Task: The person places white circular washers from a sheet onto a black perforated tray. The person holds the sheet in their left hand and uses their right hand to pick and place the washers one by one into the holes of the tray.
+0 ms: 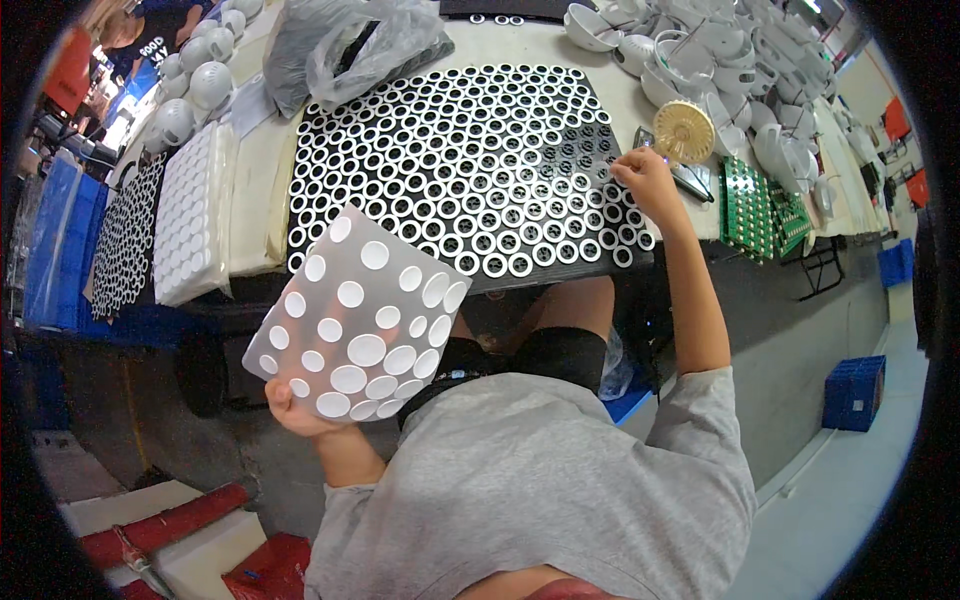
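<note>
The table [490,45] carries a black panel [560,267]. A translucent sheet [358,318] is positioned before the panel's near edge, its lower-left corner clamped in the left hand [297,412]. Right hand [650,185]: at the panel's right side; grip state cannot be determined. White rings [424,210] cover the panel; white discs [367,350] dot the sheet.

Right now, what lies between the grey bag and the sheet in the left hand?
The head view shows many white rings, set close together, between the grey bag and the sheet in the left hand.
</note>
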Action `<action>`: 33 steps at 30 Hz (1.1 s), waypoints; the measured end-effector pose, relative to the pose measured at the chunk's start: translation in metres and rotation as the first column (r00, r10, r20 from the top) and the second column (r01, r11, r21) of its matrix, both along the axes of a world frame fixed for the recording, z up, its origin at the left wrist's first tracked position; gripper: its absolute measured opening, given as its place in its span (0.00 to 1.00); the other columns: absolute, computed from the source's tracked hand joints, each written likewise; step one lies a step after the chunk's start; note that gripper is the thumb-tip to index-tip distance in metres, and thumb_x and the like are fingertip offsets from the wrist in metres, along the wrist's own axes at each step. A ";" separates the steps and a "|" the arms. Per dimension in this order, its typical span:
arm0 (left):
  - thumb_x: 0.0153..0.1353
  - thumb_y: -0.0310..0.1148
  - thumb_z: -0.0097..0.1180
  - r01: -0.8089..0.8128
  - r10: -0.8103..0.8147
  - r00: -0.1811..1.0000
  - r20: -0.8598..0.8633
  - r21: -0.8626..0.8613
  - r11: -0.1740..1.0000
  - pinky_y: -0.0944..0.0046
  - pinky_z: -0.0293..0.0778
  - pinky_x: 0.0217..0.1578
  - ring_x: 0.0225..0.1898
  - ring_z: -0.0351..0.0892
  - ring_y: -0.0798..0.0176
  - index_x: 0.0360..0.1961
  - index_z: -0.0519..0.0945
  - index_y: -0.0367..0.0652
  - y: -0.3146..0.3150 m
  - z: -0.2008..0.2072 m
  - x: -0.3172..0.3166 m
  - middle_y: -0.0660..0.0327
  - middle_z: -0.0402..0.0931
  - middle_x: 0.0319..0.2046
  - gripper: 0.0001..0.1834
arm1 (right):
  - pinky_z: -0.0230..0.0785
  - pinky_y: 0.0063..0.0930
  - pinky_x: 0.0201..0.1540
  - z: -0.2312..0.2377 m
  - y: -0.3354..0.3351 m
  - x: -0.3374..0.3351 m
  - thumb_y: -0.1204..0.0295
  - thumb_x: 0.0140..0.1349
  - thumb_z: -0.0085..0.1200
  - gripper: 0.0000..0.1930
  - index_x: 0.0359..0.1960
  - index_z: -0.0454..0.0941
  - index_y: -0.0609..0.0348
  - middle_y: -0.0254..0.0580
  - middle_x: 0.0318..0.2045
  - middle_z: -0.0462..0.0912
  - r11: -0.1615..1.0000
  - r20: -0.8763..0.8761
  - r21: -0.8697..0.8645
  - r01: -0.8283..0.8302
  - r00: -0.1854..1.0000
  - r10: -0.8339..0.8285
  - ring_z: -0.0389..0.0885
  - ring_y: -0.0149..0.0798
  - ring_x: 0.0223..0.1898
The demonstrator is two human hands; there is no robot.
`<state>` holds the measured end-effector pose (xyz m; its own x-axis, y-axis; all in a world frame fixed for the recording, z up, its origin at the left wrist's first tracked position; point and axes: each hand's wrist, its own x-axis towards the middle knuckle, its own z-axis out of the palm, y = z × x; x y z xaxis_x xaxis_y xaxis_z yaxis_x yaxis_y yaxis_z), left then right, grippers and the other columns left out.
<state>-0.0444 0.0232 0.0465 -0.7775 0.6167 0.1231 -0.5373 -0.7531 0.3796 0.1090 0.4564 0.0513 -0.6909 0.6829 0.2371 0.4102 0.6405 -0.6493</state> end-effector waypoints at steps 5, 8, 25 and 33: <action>0.39 0.36 0.44 0.044 -0.042 0.998 -0.035 0.061 0.997 0.49 0.61 0.51 0.50 0.65 0.45 0.53 0.58 0.29 0.009 0.007 0.003 0.44 0.64 0.49 0.36 | 0.65 0.36 0.38 -0.024 0.013 -0.005 0.69 0.45 0.54 0.10 0.22 0.78 0.66 0.52 0.25 0.74 0.986 0.044 0.138 0.095 0.994 -0.102 0.74 0.49 0.31; 0.39 0.36 0.44 0.058 -0.054 0.998 -0.044 0.102 0.993 0.49 0.62 0.51 0.49 0.65 0.45 0.53 0.58 0.29 0.010 0.008 0.005 0.44 0.64 0.49 0.36 | 0.65 0.37 0.37 -0.028 0.012 -0.007 0.69 0.45 0.53 0.10 0.20 0.78 0.65 0.53 0.25 0.74 0.968 0.049 0.206 0.144 0.986 -0.157 0.73 0.50 0.31; 0.38 0.34 0.46 0.097 -0.090 0.994 -0.055 0.133 0.986 0.50 0.63 0.51 0.50 0.65 0.44 0.53 0.57 0.28 0.017 0.011 0.007 0.41 0.63 0.49 0.37 | 0.63 0.36 0.41 -0.022 -0.011 -0.010 0.71 0.45 0.54 0.07 0.26 0.77 0.60 0.46 0.29 0.75 0.903 -0.065 0.408 0.136 0.991 -0.120 0.71 0.47 0.36; 0.37 0.34 0.46 0.135 -0.126 0.990 -0.059 0.189 0.973 0.49 0.63 0.51 0.50 0.65 0.43 0.54 0.56 0.28 0.021 0.015 0.009 0.40 0.62 0.49 0.39 | 0.65 0.35 0.41 -0.025 -0.016 -0.010 0.74 0.46 0.53 0.06 0.27 0.77 0.59 0.44 0.30 0.75 0.891 0.042 0.451 0.041 0.997 -0.067 0.72 0.46 0.36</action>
<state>-0.0357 0.0439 0.0616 -0.6825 0.6738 0.2832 -0.6211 -0.7389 0.2610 0.0995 0.4400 0.0262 -0.6768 0.5487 0.4908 0.4788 0.8345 -0.2727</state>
